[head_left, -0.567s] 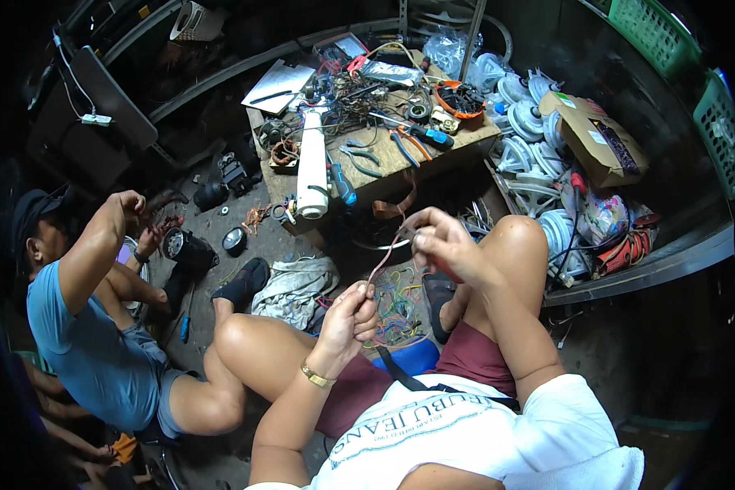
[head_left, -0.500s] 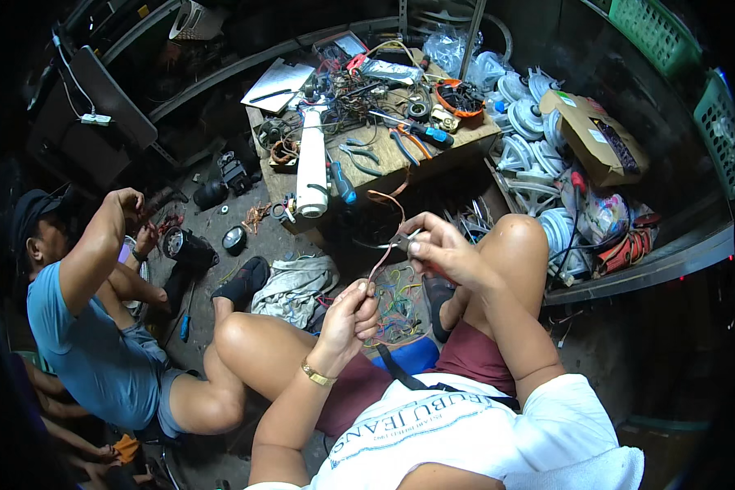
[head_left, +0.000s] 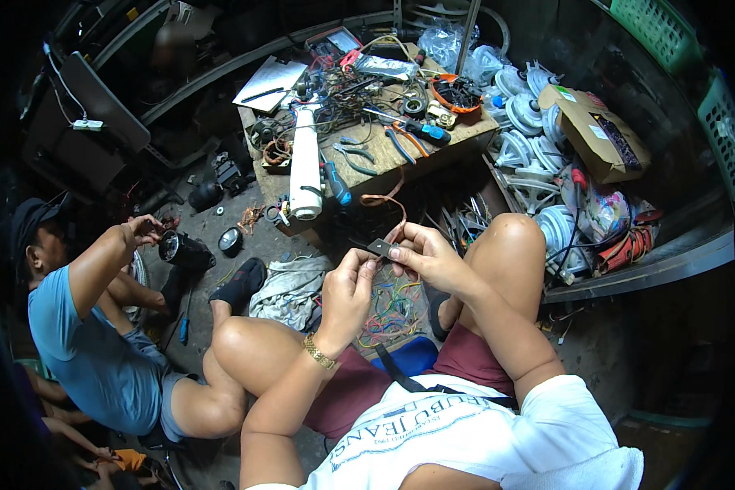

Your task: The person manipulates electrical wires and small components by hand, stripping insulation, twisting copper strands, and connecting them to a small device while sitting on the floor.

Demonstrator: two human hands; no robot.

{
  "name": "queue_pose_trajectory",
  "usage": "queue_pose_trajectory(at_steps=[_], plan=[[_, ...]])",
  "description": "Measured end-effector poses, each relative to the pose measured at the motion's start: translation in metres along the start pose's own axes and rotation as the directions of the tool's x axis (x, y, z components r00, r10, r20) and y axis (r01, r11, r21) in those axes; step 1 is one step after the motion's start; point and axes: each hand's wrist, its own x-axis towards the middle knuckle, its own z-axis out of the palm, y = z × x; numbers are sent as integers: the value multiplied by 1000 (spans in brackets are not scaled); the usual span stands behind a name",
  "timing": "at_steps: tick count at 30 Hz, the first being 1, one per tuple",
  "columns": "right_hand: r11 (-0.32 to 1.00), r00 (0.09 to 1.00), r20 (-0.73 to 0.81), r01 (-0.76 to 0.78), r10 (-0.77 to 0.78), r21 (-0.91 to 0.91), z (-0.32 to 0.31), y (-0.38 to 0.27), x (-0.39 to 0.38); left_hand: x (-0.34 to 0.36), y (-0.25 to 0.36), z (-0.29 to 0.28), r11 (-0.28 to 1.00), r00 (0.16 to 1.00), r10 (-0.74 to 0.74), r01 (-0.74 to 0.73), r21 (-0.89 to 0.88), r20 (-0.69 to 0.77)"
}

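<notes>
My left hand point(head_left: 349, 292) and my right hand point(head_left: 427, 255) are close together above my lap, both with fingers closed in a pinch. Between their fingertips is a small, flat, dark metal piece point(head_left: 380, 247); its full shape is partly hidden. My right fingers and thumb grip its right side. My left fingertips are pressed together at its lower left edge, and what they hold is too small to make out. A thin reddish-brown wire point(head_left: 376, 198) hangs from the bench edge, bends in a loop and runs down to my right hand.
Ahead stands a wooden bench point(head_left: 457, 151) with pliers point(head_left: 356, 159), a screwdriver point(head_left: 336, 184), a white tube-like housing point(head_left: 305, 163) and tangled wires. White fan parts point(head_left: 524, 118) and a cardboard box point(head_left: 600, 135) fill the right. A co-worker point(head_left: 98, 327) sits at left. Wire scraps point(head_left: 392, 314) lie below my hands.
My left hand has risen to meet my right hand. The wire stretched between them no longer shows, and the dark metal piece is now turned flat between the fingertips. The co-worker's arm has lowered.
</notes>
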Motion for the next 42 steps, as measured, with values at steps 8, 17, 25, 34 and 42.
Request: queue_pose_trajectory(at_steps=[8, 17, 25, 34, 42], plan=[[999, 1000, 12, -8, 9, -43, 6, -1, 1, 1, -26, 14, 931, 998, -31, 10, -366, -52], [997, 995, 63, -71, 72, -24, 4, -2, 1, -6, -18, 5, 993, 996, 46, -55, -109, -79], [991, 990, 85, -119, 114, 56, 1, 1, 1, -10, 6, -6, 985, 992, 122, -117, 129, -32], [990, 994, 53, -97, 92, 102, -4, 2, 2, -15, 11, -8, 984, 995, 99, -100, 147, 15], [992, 996, 47, -85, 81, 94, -6, 3, 2, -19, 10, -8, 984, 995, 97, -97, 150, 11]])
